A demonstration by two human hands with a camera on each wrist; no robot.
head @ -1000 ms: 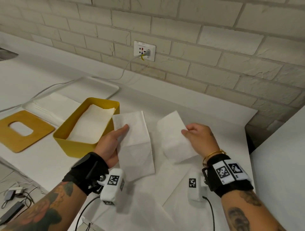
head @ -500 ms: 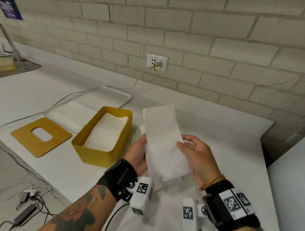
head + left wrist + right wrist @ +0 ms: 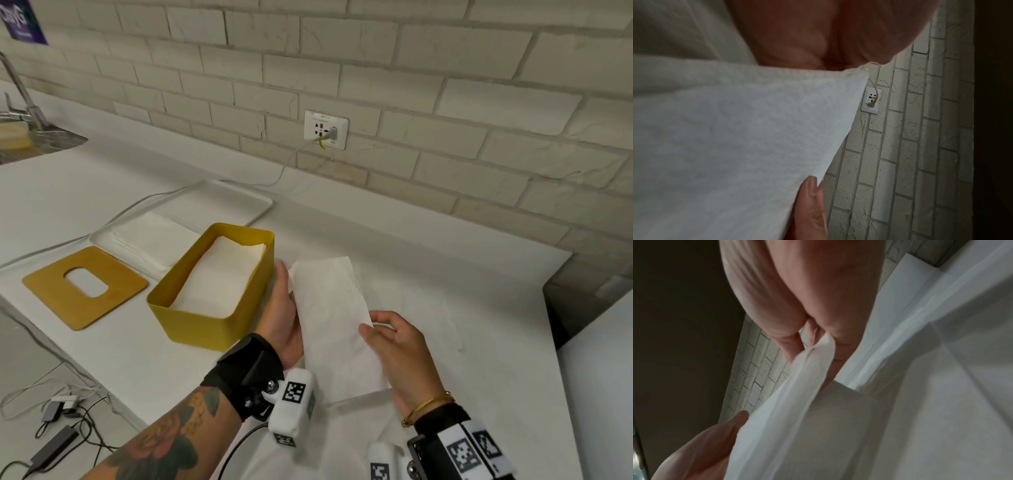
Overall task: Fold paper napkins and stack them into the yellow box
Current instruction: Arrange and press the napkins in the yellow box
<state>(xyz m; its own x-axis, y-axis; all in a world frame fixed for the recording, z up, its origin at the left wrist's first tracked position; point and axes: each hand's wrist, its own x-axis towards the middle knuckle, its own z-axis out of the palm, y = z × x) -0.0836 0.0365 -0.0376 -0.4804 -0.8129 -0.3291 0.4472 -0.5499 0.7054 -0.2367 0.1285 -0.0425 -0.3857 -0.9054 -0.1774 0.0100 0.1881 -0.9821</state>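
The right hand's (image 3: 399, 356) fingers (image 3: 368, 333) were pinched on the folded napkin's (image 3: 337, 325) right edge, while the left hand (image 3: 282, 315) was curled along its left edge. The strip's long axis was seen running from 11 to 5 o'clock. The yellow box (image 3: 202, 325), already lined with napkins, lay just beside the left hand at 9 o'clock on the tabletop (image 3: 462, 291), nearer that hand.

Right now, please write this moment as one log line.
folded napkin | held by left hand, right hand | beside yellow box | not yet stacked
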